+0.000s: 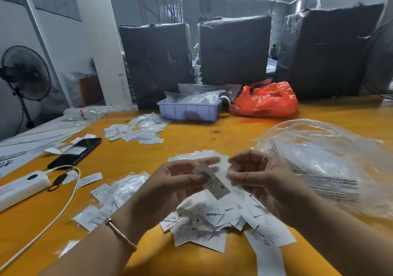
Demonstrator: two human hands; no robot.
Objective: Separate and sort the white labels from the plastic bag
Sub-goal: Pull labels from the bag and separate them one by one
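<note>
Left hand (180, 182), palm up, thumb and fingers pinching one white label (212, 180) marked "M"; label tilted, lower end toward right hand. Thin band (121, 233) on left wrist. Right hand (255, 176) just beside the label, fingers loosely curled, fingertips close to a blurred white slip between both hands; contact with it not resolvable, so grip on right side cannot be told.

Directly under both hands: loose pile of labels (204, 222) on the orange table (191, 133), some printed "XS", "S", "M". Just beyond the fingertips: a few more white slips lying flat. Below and left of left wrist: small clear packets (119, 193) with labels inside, overlapping. Further out past left hand: second spread of labels and packets (136, 131).

Right of right hand, near: large clear plastic bag (319, 159), crumpled, printed text on its near side, partly behind right forearm.

Left of left hand, well apart: black phone (76, 152) flat with a label on it, white power bank (21, 186) with cable (63, 203) curving toward near edge.

Far beyond both hands: lilac tray (189, 111) filled with clear packets, red plastic bag (265, 101) beside it, three dark wrapped bales (234, 48) behind. Standing fan (25, 74) far left, off the table.
</note>
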